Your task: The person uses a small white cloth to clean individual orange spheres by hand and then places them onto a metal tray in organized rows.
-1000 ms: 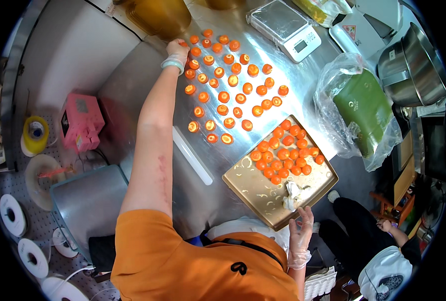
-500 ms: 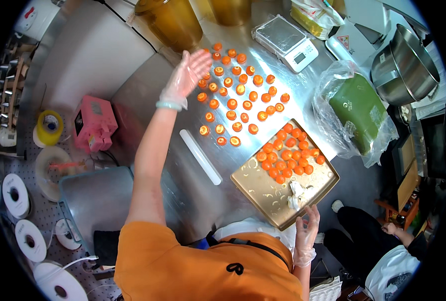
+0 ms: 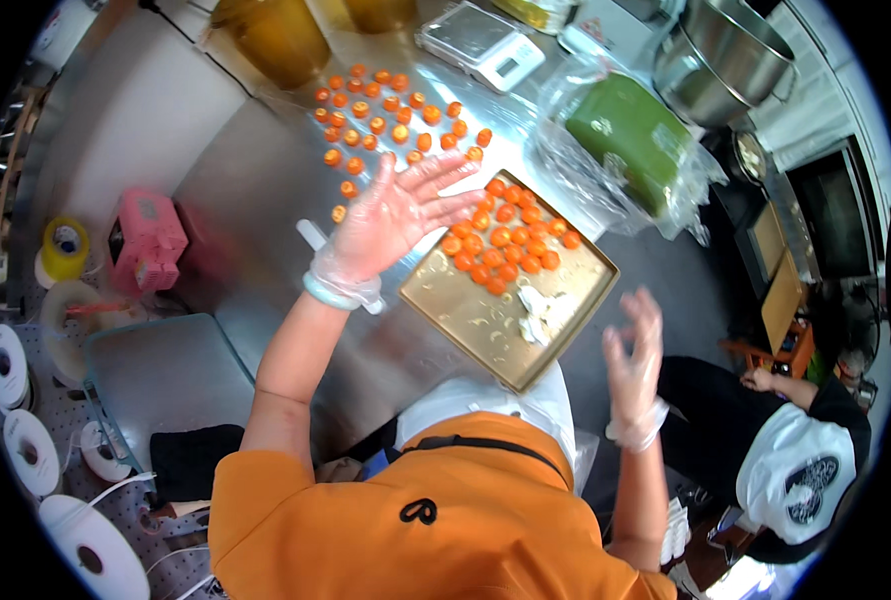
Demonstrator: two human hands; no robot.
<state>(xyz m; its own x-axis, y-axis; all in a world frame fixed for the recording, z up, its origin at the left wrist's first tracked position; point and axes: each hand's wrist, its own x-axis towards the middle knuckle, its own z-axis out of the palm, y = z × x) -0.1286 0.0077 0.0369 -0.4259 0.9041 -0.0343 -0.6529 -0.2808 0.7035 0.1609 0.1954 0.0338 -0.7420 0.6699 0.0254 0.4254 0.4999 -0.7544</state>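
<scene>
My left hand [image 3: 387, 222], in a clear plastic glove, hangs with fingers spread over the steel table, between the loose orange fruits and the tray; nothing is in it. Small round orange fruits [image 3: 431, 115], like cherry tomatoes with pale cut-looking ends, stand scattered on the table, and my hand hides some. More of these fruits [image 3: 510, 236] lie bunched on a gold baking tray [image 3: 462, 318] with pale ring-shaped scraps and a crumpled white piece [image 3: 535, 315]. Right of the tray, my gloved right hand [image 3: 635, 365] is raised with fingers apart, slightly blurred and holding nothing.
Partly behind my left hand lies a white bar [image 3: 310, 235]. A kitchen scale [image 3: 485, 48] and a bagged green package [image 3: 630, 140] sit beyond the tray. A steel pot [image 3: 715, 65] stands at far right, a pink machine [image 3: 147, 240] at left. Another person [image 3: 800, 465] is at lower right.
My left hand has come back from the far fruits, moving nearer and toward the tray. My right hand has lifted away from the tray's near corner. The whole view has shifted.
</scene>
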